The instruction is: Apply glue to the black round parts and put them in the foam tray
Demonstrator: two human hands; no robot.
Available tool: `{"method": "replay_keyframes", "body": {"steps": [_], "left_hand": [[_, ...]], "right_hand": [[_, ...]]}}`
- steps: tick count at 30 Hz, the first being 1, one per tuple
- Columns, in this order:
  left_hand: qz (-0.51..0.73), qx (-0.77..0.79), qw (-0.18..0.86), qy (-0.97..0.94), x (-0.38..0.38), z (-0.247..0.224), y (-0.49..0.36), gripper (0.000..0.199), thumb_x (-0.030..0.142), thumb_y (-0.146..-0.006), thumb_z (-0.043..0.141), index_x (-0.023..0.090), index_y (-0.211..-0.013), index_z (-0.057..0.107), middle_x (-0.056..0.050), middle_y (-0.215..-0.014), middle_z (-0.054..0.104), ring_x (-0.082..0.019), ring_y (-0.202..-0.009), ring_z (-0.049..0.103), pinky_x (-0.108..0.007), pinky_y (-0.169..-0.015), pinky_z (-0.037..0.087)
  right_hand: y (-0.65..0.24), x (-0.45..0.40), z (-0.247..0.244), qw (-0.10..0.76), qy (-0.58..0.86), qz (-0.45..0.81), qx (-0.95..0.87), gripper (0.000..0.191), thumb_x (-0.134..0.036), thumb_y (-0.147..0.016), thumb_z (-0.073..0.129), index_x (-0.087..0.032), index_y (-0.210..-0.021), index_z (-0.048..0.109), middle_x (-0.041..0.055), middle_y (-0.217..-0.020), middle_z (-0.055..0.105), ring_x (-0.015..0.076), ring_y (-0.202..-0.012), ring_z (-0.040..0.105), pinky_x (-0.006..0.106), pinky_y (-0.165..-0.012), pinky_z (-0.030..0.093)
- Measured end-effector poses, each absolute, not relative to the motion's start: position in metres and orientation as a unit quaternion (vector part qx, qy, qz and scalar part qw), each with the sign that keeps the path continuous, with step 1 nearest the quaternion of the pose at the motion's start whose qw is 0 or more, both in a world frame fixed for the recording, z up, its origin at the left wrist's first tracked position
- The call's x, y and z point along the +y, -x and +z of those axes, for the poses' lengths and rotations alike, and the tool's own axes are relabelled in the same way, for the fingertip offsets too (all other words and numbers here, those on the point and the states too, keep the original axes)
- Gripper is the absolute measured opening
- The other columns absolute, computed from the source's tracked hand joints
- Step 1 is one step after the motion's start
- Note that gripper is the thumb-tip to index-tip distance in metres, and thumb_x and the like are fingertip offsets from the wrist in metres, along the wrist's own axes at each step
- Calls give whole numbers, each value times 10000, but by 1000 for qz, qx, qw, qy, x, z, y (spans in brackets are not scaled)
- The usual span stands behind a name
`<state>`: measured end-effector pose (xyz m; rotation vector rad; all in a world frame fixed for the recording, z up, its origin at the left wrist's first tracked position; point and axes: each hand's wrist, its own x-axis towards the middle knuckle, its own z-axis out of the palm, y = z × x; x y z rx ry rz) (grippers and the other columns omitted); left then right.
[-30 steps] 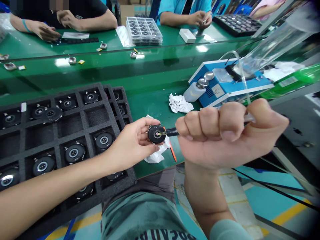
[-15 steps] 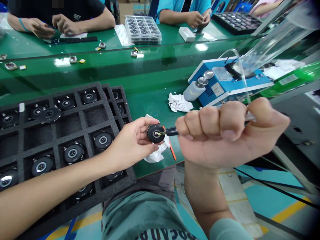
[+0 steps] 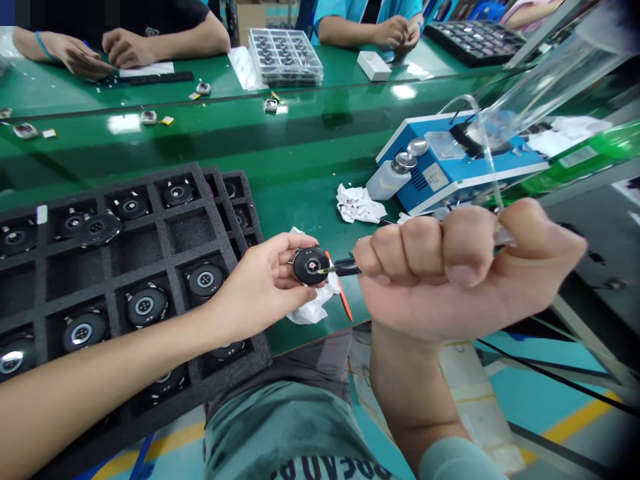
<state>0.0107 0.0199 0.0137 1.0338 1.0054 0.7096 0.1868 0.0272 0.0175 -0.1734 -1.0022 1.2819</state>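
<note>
My left hand is closed on a round black smartwatch case, gripping it by the edge. The case's back, with a ring at its centre, faces up toward me. Wrapped in a fist, my right hand holds a dispensing syringe; most of its barrel is hidden by the fingers. Its thin needle points left, with the tip at the right side of the centre ring; whether it touches cannot be made out. A clear tube runs down to the thumb end of this fist.
A black foam tray of watch cases lies left. A blue dispenser box, a pump bottle and crumpled tissue stand right. An orange stick lies below the syringe. Two people work across the green bench.
My right hand has shifted slightly right, drawing the needle tip from the ring's middle toward its right side. Small parts on the green strip beyond have moved slightly right.
</note>
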Motion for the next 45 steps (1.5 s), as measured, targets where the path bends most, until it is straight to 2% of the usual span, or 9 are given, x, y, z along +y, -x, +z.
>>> {"method": "replay_keyframes", "body": {"steps": [3, 8, 17, 22, 26, 33, 45], "left_hand": [[318, 450, 694, -464, 20, 14, -11, 576, -5, -651, 808, 122, -1165, 580, -32, -991, 733, -124, -847, 719, -236, -768, 576], [320, 446, 693, -466, 20, 13, -10, 576, -6, -660, 800, 121, -1173, 573, -34, -1004, 732, -123, -851, 727, -227, -763, 576], [319, 443, 690, -476, 20, 12, -8, 573, -19, -664, 788, 123, -1175, 571, -33, -1009, 735, -119, -841, 729, -224, -759, 572], [316, 447, 689, -476, 20, 13, -8, 571, -18, -660, 789, 123, -1171, 576, -36, -1014, 734, -116, -835, 726, -219, -752, 573], [316, 448, 691, -472, 20, 12, -8, 575, -24, -652, 788, 126, -1167, 579, -35, -1020, 735, -107, -828, 721, -215, -755, 572], [313, 448, 688, -477, 20, 12, -8, 567, -12, -655, 791, 123, -1165, 582, -37, -1024, 739, -102, -826, 711, -217, -764, 567], [309, 443, 688, -485, 20, 10, -7, 560, 5, -659, 794, 135, -1162, 583, -50, -1043, 741, -132, -865, 723, -246, -784, 567]], "right_hand": [[-189, 28, 15, 683, 76, 569, -451, 552, -500, -935, 503, -224, -509, 286, -82, -421, 160, 76, -357, 122, 270, -382, 242], [-195, 25, 15, 658, 102, 596, -448, 527, -417, -945, 507, -213, -510, 290, -70, -425, 209, 76, -378, 180, 269, -415, 299], [-193, 28, 16, 679, 84, 572, -452, 561, -478, -978, 421, -217, -502, 280, -75, -408, 166, 67, -350, 121, 259, -371, 249], [-197, 30, 15, 667, 80, 576, -466, 540, -463, -920, 523, -219, -507, 274, -84, -410, 172, 63, -352, 113, 258, -376, 254], [-198, 30, 14, 673, 79, 570, -465, 555, -523, -912, 522, -228, -505, 286, -88, -418, 156, 69, -358, 98, 266, -375, 232], [-197, 17, 25, 666, 166, 601, -409, 544, -362, -938, 560, -206, -504, 271, -79, -476, 136, 83, -426, 125, 273, -441, 232], [-194, 18, 27, 683, 162, 590, -400, 562, -362, -912, 606, -202, -505, 253, -81, -466, 124, 76, -414, 105, 267, -430, 220]]}}
